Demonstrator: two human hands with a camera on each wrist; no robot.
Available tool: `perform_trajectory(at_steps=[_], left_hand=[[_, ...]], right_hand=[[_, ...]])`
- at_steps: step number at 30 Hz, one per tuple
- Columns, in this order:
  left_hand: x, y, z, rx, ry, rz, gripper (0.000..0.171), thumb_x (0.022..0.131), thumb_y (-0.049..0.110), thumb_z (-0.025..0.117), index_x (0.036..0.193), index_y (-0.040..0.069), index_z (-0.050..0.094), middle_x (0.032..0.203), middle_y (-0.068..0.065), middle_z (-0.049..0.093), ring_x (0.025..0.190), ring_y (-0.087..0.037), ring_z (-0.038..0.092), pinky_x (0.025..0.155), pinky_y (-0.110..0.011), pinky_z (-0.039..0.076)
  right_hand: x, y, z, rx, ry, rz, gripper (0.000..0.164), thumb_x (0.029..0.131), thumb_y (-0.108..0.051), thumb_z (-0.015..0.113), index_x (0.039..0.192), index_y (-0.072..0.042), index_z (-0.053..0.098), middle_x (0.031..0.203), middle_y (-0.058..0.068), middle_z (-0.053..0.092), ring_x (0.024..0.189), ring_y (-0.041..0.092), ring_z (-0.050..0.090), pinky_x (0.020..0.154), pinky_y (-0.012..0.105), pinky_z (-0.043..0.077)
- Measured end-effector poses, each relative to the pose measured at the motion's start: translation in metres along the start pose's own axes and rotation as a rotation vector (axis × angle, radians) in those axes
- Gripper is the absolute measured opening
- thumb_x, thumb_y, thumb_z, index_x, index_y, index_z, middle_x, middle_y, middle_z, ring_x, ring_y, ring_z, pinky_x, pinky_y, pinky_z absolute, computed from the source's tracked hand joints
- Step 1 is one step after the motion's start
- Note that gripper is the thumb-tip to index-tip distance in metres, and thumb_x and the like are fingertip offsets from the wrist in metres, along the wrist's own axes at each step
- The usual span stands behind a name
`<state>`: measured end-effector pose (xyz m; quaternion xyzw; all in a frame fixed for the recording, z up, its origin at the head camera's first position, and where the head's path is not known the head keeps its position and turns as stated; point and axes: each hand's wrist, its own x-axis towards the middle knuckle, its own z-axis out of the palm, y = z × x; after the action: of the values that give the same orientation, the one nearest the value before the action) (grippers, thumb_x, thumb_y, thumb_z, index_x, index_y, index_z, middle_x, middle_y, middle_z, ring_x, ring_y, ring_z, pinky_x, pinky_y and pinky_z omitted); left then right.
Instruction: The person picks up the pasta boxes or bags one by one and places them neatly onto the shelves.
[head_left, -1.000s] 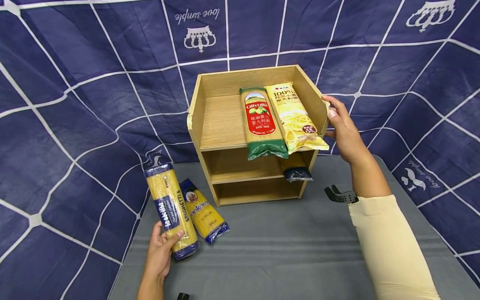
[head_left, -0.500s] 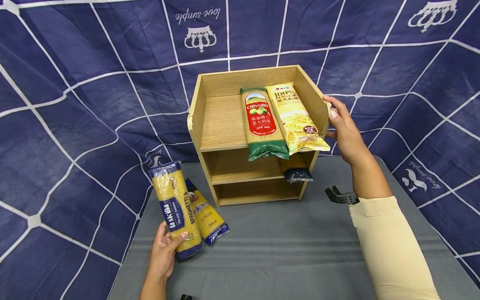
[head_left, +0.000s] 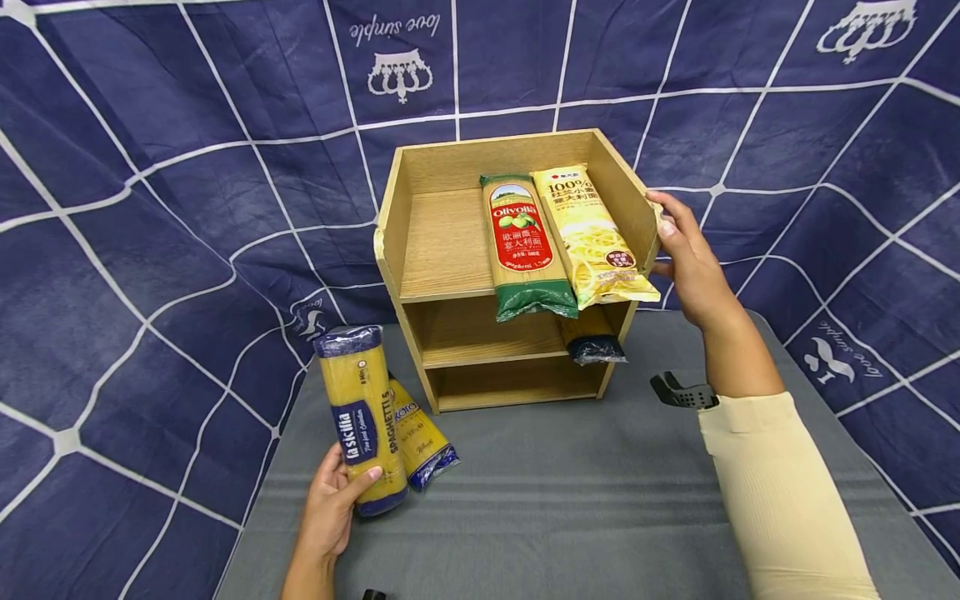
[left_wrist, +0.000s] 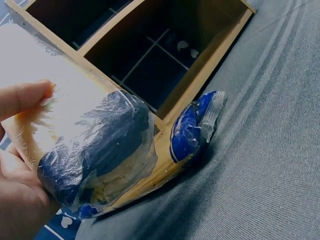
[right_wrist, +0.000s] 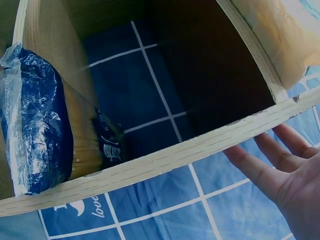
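Note:
My left hand (head_left: 328, 507) grips the lower end of a yellow and blue pack of spaghetti (head_left: 366, 417), thumb across its front. The pack overlaps a second yellow and blue pasta pack (head_left: 422, 437), which lies on the grey cloth at the left foot of a small wooden shelf (head_left: 442, 242). My right hand (head_left: 697, 271) rests against the shelf's right side panel, its fingers (right_wrist: 260, 172) nearly straight at the panel's edge in the right wrist view.
On the top shelf lie a green and red spaghetti pack (head_left: 522, 242) and a pale yellow pasta pack (head_left: 588, 233), both jutting past the front edge. A dark-ended pasta pack (head_left: 594, 346) sticks out of the middle tier. Blue checked cloth (head_left: 300, 125) hangs behind and at the sides.
My left hand has moved slightly right with the spaghetti pack and turned it more upright, covering more of the pack behind. My right hand stays on the shelf.

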<state>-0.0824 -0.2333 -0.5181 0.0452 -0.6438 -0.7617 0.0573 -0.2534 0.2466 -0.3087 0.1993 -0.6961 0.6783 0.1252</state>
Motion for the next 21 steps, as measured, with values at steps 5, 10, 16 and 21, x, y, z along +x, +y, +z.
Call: perform_trajectory(at_steps=[5,10,16,21], left_hand=[[-0.002,0.003,0.003,0.026,-0.009,-0.001,0.06,0.087,-0.014,0.065,0.138,0.013,0.051,0.111,0.01,0.075,0.098,-0.007,0.072,0.083,-0.027,0.058],[-0.004,0.006,0.007,0.051,-0.034,0.01,0.06,0.086,-0.014,0.067,0.138,0.012,0.053,0.112,0.01,0.075,0.101,-0.007,0.072,0.084,-0.026,0.057],[-0.005,0.007,0.012,0.078,-0.07,0.031,0.062,0.084,-0.014,0.068,0.139,0.012,0.054,0.115,0.012,0.074,0.105,-0.005,0.07,0.086,-0.023,0.055],[-0.005,0.007,0.016,0.123,-0.058,-0.014,0.065,0.083,-0.011,0.07,0.143,0.005,0.05,0.114,0.014,0.074,0.106,-0.004,0.069,0.085,-0.024,0.055]], right_hand=[[-0.001,-0.001,0.0,-0.002,-0.001,0.006,0.045,0.107,-0.031,0.039,0.152,-0.027,0.042,0.143,0.001,0.04,0.121,0.019,0.05,0.084,0.021,0.052],[-0.001,-0.002,0.0,-0.013,-0.001,0.02,0.045,0.107,-0.033,0.039,0.152,-0.028,0.041,0.146,0.001,0.038,0.124,0.021,0.048,0.084,0.021,0.05],[-0.001,-0.002,0.0,0.002,-0.001,0.017,0.045,0.107,-0.032,0.04,0.152,-0.028,0.042,0.146,0.001,0.038,0.123,0.021,0.048,0.085,0.022,0.049],[-0.001,-0.001,0.0,0.0,-0.002,0.013,0.045,0.107,-0.032,0.039,0.152,-0.029,0.042,0.145,0.0,0.039,0.122,0.02,0.048,0.085,0.022,0.049]])
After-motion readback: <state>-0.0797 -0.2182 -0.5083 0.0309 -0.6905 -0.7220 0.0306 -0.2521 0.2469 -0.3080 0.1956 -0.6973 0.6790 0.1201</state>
